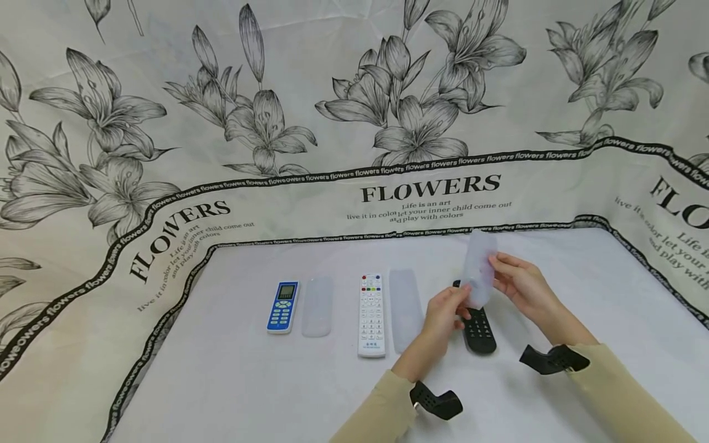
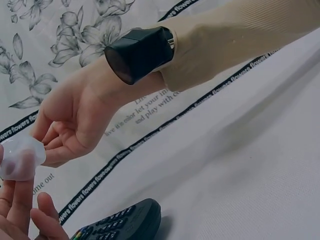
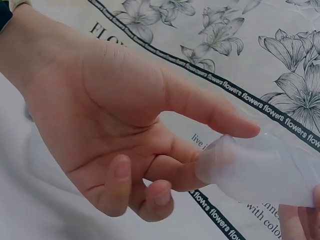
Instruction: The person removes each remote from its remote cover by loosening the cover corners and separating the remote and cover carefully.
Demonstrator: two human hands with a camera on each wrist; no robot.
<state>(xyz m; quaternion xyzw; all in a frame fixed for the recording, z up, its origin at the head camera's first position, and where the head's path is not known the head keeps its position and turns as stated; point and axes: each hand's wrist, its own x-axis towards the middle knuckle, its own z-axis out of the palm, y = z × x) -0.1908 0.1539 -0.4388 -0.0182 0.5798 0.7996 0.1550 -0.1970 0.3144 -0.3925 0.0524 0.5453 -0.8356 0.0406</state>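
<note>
Both hands hold a translucent, soft remote cover [image 1: 479,266] above the black remote [image 1: 479,335]. My left hand [image 1: 445,315] pinches its lower end, with the thumb on top in the right wrist view, where the cover [image 3: 265,167] stretches to the right. Higher up, my right hand [image 1: 523,289] pinches the cover's right edge between thumb and fingers. The left wrist view catches the cover [image 2: 22,157] nearly end-on. Raised cover and left hand partly hide the black remote, which lies on the table.
To the left lie a white remote [image 1: 371,317] with a clear cover [image 1: 404,307] beside it, then a blue-and-white remote [image 1: 283,306] next to a shorter clear cover [image 1: 317,306]. A flower-print cloth [image 1: 299,209] rises behind the white table [image 1: 238,381].
</note>
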